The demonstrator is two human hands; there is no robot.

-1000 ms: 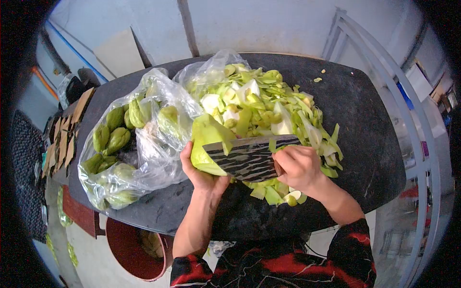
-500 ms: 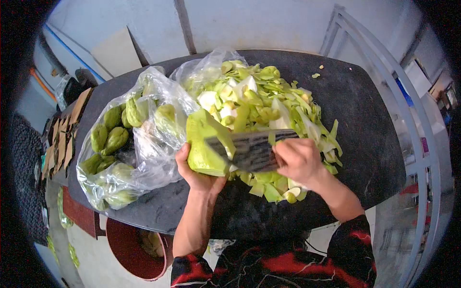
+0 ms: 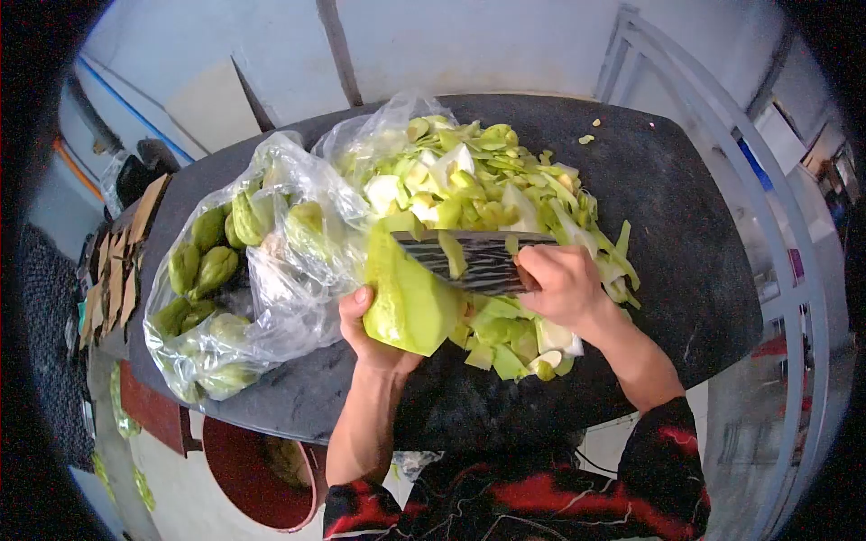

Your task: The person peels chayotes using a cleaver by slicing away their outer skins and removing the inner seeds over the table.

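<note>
My left hand [image 3: 372,341] grips a large pale-green fruit [image 3: 408,302] from below and the left side, thumb up along its edge. Flat cut faces show on the fruit, which looks partly peeled. In my right hand [image 3: 566,287] is a cleaver [image 3: 487,266] with a broad, dark, streaked blade. The blade lies against the fruit's upper right side, and bits of green peel stick to it. Behind and under the blade spreads a heap of green and whitish peelings [image 3: 505,194].
A clear plastic bag [image 3: 298,261] of green chayotes [image 3: 214,270] lies left on the dark table [image 3: 695,270]. A reddish bucket [image 3: 230,469] stands on the floor below. A grey metal rail [image 3: 767,198] runs along the right, with cardboard pieces [image 3: 117,261] at far left.
The cleaver has moved up along the fruit, to its upper right side. The fruit has shifted slightly right and down in my left hand, and a strip of peel now clings to the blade.
</note>
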